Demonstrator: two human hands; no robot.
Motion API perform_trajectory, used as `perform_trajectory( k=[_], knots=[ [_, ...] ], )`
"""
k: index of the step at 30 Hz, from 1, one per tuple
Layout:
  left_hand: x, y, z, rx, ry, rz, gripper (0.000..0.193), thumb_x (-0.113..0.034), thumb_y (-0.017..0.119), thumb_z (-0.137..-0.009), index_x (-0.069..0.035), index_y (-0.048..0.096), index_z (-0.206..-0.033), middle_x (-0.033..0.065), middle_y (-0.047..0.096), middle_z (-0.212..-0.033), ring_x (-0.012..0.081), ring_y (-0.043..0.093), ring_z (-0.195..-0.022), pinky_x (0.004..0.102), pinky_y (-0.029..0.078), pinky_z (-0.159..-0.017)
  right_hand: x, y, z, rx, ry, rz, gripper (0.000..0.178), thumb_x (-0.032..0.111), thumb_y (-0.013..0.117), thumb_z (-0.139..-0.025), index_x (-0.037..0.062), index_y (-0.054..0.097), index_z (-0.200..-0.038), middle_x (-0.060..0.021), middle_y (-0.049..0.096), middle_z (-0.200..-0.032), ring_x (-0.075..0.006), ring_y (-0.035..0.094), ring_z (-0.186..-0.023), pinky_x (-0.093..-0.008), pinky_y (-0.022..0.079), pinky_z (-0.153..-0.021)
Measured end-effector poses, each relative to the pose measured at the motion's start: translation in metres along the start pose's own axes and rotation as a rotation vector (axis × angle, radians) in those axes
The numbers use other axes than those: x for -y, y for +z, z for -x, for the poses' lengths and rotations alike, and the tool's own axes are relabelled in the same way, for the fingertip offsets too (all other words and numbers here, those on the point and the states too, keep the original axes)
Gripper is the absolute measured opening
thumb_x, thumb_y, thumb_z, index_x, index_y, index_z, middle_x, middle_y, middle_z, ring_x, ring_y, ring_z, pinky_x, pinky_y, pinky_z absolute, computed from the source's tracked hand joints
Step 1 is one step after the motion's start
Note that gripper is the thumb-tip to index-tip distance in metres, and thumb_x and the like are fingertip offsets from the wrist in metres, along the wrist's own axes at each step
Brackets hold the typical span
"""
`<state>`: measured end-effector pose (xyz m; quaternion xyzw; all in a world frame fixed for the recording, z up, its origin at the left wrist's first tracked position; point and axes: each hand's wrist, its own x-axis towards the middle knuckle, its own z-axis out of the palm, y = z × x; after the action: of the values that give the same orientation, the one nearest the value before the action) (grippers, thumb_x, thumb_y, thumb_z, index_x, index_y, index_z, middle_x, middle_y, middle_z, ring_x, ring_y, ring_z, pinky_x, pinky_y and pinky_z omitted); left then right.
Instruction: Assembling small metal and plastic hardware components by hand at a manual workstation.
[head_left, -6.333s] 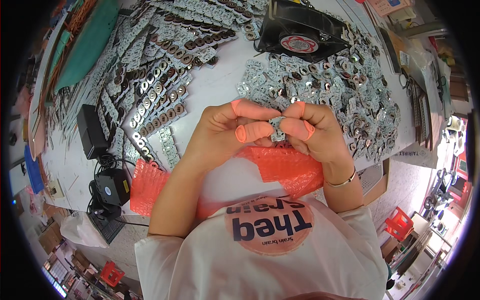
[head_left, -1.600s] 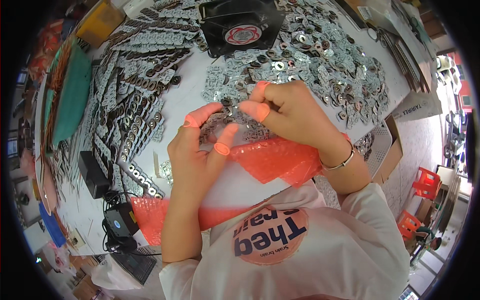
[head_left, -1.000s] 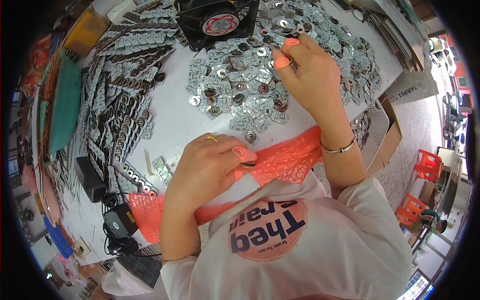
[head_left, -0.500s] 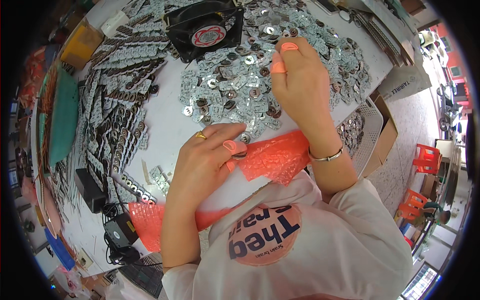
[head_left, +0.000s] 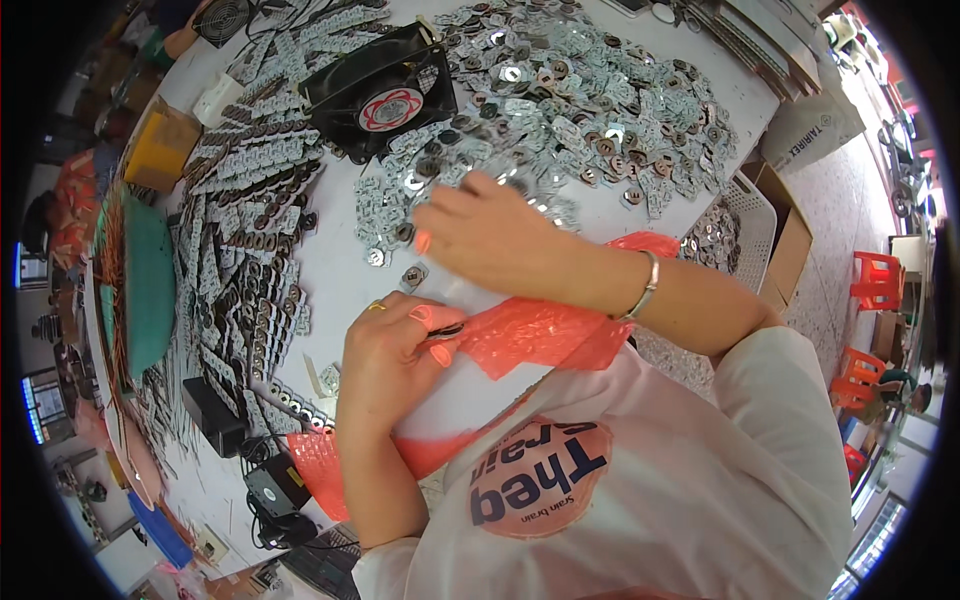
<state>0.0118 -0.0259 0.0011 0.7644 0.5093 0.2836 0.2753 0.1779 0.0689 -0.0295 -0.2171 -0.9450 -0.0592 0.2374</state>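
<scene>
Between the orange-covered thumb and finger of my left hand (head_left: 385,348), small dark-and-silver metal pieces (head_left: 446,331) are pinched. This hand rests near the red bubble wrap (head_left: 535,335) at the table's front edge. My right hand (head_left: 500,230) lies across the near side of a wide pile of small metal pieces (head_left: 640,130). Its fingers bend down among them, and their tips are mostly hidden; an orange cover shows on one digit. Some pieces just beyond it are blurred. A single metal piece (head_left: 413,276) lies on the white table between my hands.
A black fan (head_left: 385,95) stands at the back, left of the pile. Joined strips of metal pieces (head_left: 235,170) cover the left side. Black power adapters (head_left: 275,488) with cables sit at front left. A white basket (head_left: 757,232) of pieces stands right, beyond my right forearm.
My right hand has swept from the far side of the pile toward me and left, nearer my left hand. My left hand keeps its pinch. The view has shifted slightly.
</scene>
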Motion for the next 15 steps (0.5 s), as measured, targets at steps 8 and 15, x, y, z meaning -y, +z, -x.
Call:
perform_trajectory(
  k=[8,15],
  knots=[
    [-0.004,0.002,-0.006,-0.042,-0.02,-0.115,0.013,-0.006,0.069,-0.072,-0.003,0.066,-0.084,0.0088,0.065,-0.08,0.0254,0.059,-0.069,0.0303,0.047,-0.064,-0.066,-0.029,0.031,0.033,0.105,0.189,0.016,0.016,0.064,-0.064,0.008,0.059,-0.077,-0.0023,0.057,-0.097,-0.0192,0.053,-0.092,-0.0346,0.04,-0.082],
    [0.003,0.002,-0.005,-0.257,-0.092,-0.198,0.018,-0.004,0.067,-0.066,-0.007,0.065,-0.084,0.0079,0.064,-0.078,0.0277,0.059,-0.069,0.0362,0.045,-0.064,-0.032,-0.039,-0.02,-0.408,0.158,-0.306,0.013,0.013,0.061,-0.08,0.0021,0.054,-0.082,-0.0074,0.057,-0.094,-0.0282,0.055,-0.084,-0.0384,0.047,-0.072]
  ],
)
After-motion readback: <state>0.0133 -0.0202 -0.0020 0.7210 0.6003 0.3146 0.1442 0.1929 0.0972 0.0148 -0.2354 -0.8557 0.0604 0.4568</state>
